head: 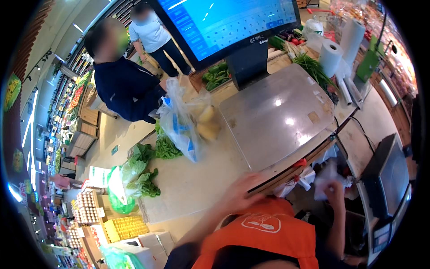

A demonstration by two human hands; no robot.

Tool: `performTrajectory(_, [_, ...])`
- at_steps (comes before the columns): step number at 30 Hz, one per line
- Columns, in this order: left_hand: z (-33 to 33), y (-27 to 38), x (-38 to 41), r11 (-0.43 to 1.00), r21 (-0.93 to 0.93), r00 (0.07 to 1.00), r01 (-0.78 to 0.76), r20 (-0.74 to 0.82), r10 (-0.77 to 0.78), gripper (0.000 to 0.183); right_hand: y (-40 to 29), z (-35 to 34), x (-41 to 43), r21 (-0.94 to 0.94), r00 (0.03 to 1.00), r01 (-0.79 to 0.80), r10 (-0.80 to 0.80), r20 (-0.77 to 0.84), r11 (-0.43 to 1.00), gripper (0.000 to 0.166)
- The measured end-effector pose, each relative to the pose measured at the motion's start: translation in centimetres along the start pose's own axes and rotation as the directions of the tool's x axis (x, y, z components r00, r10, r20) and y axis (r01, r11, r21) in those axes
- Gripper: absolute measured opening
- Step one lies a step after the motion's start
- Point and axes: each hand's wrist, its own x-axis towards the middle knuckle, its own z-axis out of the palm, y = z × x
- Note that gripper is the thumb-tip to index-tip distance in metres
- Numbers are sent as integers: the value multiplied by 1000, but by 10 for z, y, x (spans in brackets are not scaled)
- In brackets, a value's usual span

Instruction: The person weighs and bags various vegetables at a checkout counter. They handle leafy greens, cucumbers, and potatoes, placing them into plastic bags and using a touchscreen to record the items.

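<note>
My left hand (243, 190), blurred, hovers near the counter's front edge beside my orange apron (258, 225). Its fingers look apart, with nothing seen in them. At the lower right, my right hand (332, 191) pinches a thin, pale plastic bag (324, 180) over the open space under the counter. Across the counter (195, 181) lie a clear, blue-marked plastic bag (176, 117), a see-through bag of yellowish produce (207, 126) and leafy greens (166, 143). More leafy greens (142, 171) stick out of a green bag at the counter's left end.
A metal weighing plate (275, 114) sits below a touchscreen (231, 23). Plastic bag rolls (331, 57) and scallions (310, 69) stand behind it. A person in dark clothing (124, 87) is across the counter, another person (153, 33) beyond. A dark device (386, 175) and cables (362, 131) are at right; egg trays (85, 205) at left.
</note>
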Motion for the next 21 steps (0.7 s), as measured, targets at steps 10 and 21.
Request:
performTrajectory(10, [-54, -7, -40, 565, -822, 610, 77, -409, -679, 20, -309, 56, 10, -116, 483, 853, -854, -195, 509, 16])
performTrajectory(21, [-59, -61, -165, 623, -775, 457, -102, -593, -663, 45, -246, 230, 40, 685, 734, -307, -294, 613, 661, 23])
